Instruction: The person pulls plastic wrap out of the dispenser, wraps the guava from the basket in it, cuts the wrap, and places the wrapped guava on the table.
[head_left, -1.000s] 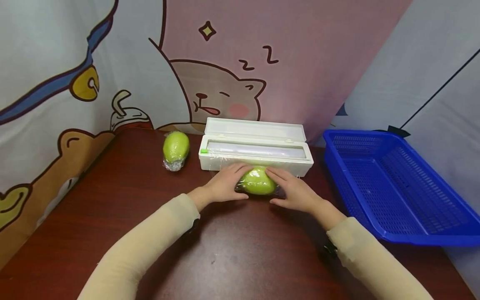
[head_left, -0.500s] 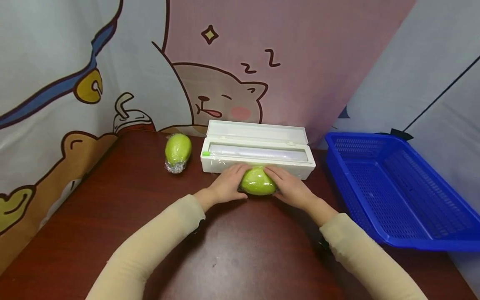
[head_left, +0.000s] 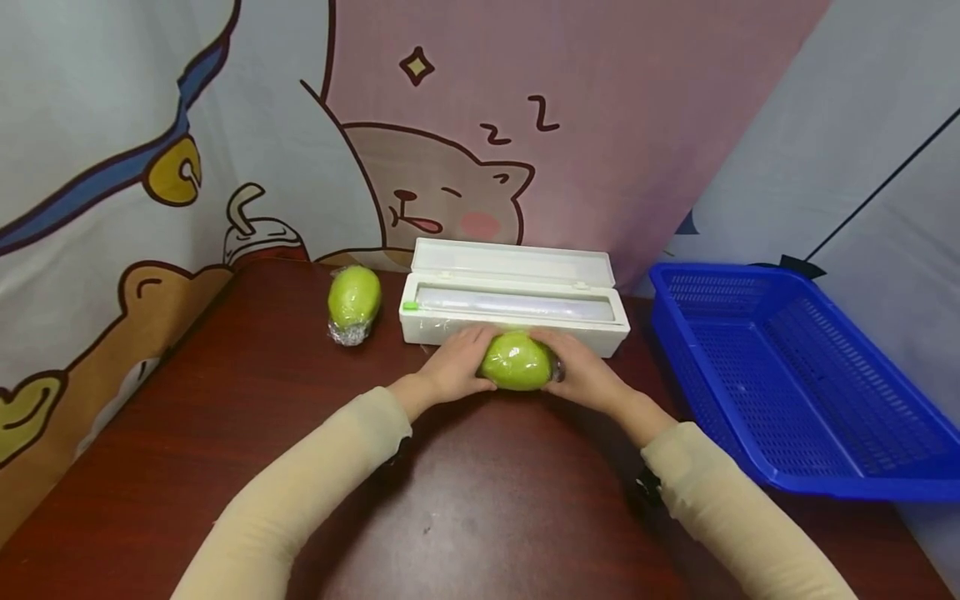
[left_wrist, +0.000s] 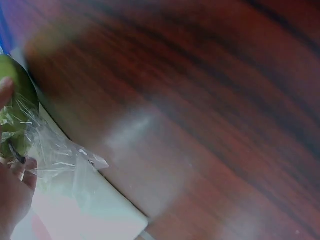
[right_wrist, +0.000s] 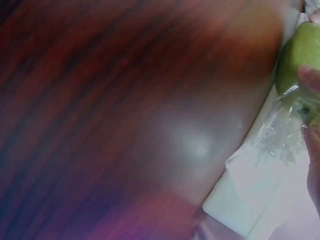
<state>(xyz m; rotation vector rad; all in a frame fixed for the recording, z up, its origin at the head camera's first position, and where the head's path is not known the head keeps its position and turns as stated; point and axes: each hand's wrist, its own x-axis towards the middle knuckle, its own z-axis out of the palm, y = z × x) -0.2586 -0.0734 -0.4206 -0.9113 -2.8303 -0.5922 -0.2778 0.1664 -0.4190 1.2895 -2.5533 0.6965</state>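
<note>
A green, oval, mango-like fruit (head_left: pixel 516 361) in clear plastic film is held between my two hands, just in front of the white cling film box. My left hand (head_left: pixel 453 367) grips its left end, fingers over the top and thumb low in front. On the other end my right hand (head_left: pixel 585 372) holds it the same way. Loose film (left_wrist: pixel 60 152) hangs off the fruit's end by the left hand in the left wrist view. More film (right_wrist: pixel 280 125) spreads beside the right hand in the right wrist view. A dark stem (left_wrist: pixel 16 152) shows near the left fingers.
The white cling film box (head_left: pixel 517 325) stands behind the hands, its lid raised, a roll inside and a green slider at its left. A second film-wrapped green fruit (head_left: pixel 354 302) lies to the left. A blue plastic basket (head_left: pixel 795 483) stands on the right. A printed cloth hangs behind.
Both hands have closed in on the fruit from its sides, the right thumb coming nearer. Film that was spread around the fruit is now gathered close against it. The view shifted slightly.
</note>
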